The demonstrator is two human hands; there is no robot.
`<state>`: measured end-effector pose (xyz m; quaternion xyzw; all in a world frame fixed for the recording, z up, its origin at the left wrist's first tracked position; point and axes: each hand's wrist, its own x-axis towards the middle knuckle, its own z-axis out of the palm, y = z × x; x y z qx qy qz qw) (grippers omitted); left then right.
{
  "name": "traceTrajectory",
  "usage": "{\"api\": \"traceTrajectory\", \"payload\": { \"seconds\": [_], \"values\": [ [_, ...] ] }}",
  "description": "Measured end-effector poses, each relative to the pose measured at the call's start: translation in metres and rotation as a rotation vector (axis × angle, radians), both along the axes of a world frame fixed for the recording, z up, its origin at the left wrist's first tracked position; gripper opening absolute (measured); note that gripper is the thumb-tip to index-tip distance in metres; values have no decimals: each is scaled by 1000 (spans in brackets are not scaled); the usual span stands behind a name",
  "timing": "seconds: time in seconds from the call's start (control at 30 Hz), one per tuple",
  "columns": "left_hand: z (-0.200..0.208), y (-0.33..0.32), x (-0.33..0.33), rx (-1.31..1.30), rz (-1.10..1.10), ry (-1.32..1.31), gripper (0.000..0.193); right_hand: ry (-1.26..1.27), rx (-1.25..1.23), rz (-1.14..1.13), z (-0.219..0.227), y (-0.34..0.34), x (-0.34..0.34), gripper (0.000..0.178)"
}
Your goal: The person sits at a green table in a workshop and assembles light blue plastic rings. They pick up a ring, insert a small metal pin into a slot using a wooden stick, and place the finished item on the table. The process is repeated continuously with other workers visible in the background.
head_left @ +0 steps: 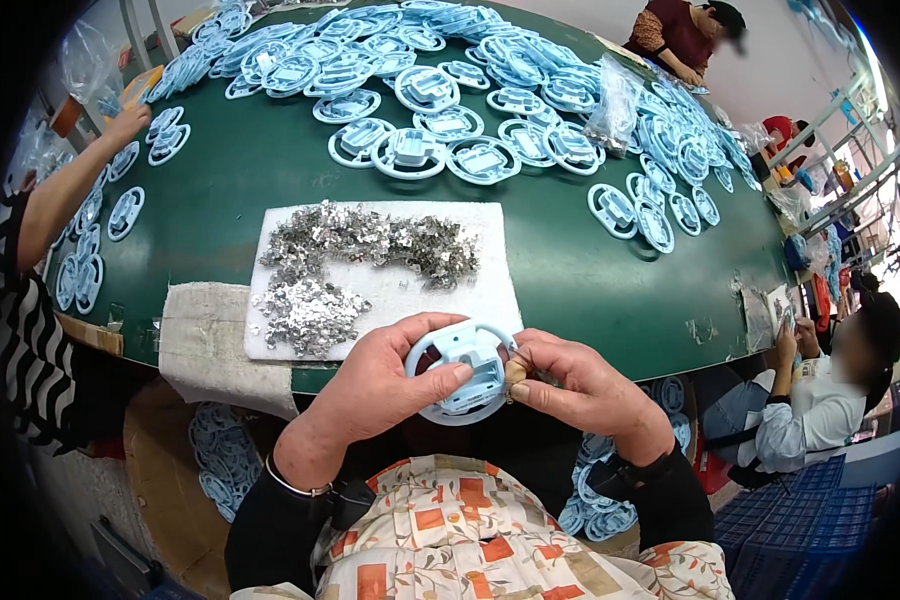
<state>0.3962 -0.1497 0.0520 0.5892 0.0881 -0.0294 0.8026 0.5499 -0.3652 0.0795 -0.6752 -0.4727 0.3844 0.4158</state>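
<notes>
My left hand is closed around the left side of a light blue plastic toy steering wheel, its thumb lying across the middle. The wheel is tilted up just off the table's near edge, with its moulded compartment side showing. At the wheel's right rim, my right hand has its thumb and fingers pinched together; what they hold, if anything, is too small to make out. Beyond my hands, heaps of small shiny metal pieces lie on a white foam sheet.
Many similar blue wheels are piled across the far side of the green table. A cloth-like pad overhangs the near edge. Boxes below hold more wheels. One co-worker's arm reaches in at left; another person sits at right.
</notes>
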Motion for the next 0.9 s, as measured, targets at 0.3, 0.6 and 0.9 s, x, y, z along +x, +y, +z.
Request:
{"api": "traceTrajectory", "payload": {
  "seconds": [0.3, 0.6, 0.9],
  "values": [
    [-20, -19, 4, 211, 165, 84, 50, -296, 35, -223, 0, 12, -5, 10],
    [-20, -38, 4, 291, 230, -78, 58, -770, -122, -261, 15, 31, -20, 14],
    [-23, -32, 5, 172, 187, 16, 55, -749, -94, -293, 5, 39, -21, 18]
  ]
}}
